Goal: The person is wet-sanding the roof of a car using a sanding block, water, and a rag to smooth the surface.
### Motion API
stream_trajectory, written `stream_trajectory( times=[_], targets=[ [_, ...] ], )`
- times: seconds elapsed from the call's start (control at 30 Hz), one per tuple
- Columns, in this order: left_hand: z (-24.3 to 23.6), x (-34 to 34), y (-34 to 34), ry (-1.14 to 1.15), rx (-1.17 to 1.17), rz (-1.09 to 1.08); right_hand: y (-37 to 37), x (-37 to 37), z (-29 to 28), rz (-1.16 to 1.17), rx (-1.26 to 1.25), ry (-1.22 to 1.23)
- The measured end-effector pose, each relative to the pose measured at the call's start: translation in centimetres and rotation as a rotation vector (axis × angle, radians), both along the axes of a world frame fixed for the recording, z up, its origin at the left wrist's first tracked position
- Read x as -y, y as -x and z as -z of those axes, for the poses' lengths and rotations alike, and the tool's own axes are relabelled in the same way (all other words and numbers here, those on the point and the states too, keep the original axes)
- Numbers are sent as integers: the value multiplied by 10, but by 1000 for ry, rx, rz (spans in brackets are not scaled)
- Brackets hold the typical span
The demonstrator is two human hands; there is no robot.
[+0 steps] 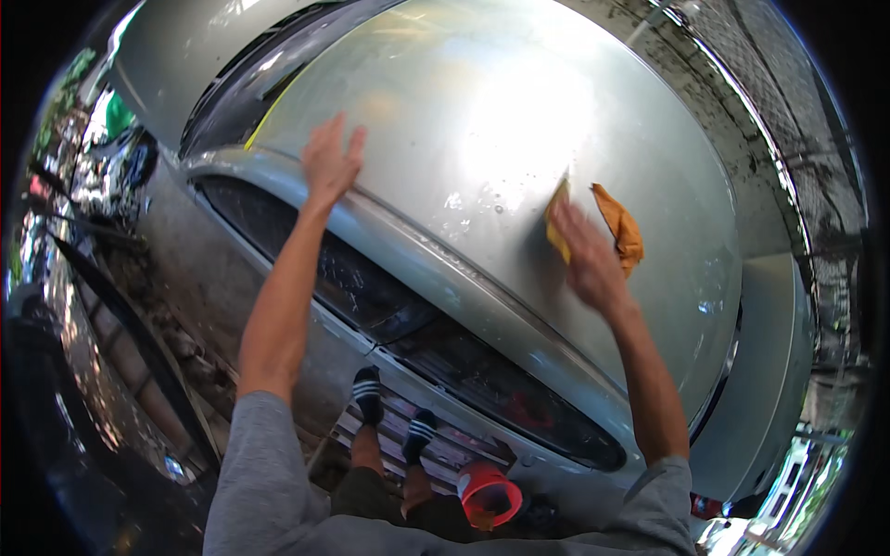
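Note:
A silver car roof stretches out in front of me, with a bright glare and some small wet-looking spots on it. My right hand, slightly blurred, holds a thin, flat yellow sheet against the roof; its exact kind is hard to make out. Just right of those fingers, a crumpled orange cloth lies on the paint. Over the roof's near left side, my left hand is empty with its fingers apart.
Yellow tape edges the roof by the windshield. Below are the dark side windows. My feet in dark socks stand on a slatted wooden platform, beside a red bucket. A wall runs along the car's far side.

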State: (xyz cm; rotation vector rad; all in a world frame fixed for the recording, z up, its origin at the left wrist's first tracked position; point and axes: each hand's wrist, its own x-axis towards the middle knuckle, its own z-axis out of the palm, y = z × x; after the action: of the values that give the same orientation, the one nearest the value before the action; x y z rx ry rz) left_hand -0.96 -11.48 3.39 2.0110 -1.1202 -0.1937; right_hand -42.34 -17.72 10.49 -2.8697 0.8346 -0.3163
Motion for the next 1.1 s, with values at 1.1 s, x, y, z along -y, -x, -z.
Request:
stream_trajectory(
  times=[1.1],
  targets=[
    [59,-34,-39,7,255,-459,-44,-41,40,-223,-336,-57]
  ],
)
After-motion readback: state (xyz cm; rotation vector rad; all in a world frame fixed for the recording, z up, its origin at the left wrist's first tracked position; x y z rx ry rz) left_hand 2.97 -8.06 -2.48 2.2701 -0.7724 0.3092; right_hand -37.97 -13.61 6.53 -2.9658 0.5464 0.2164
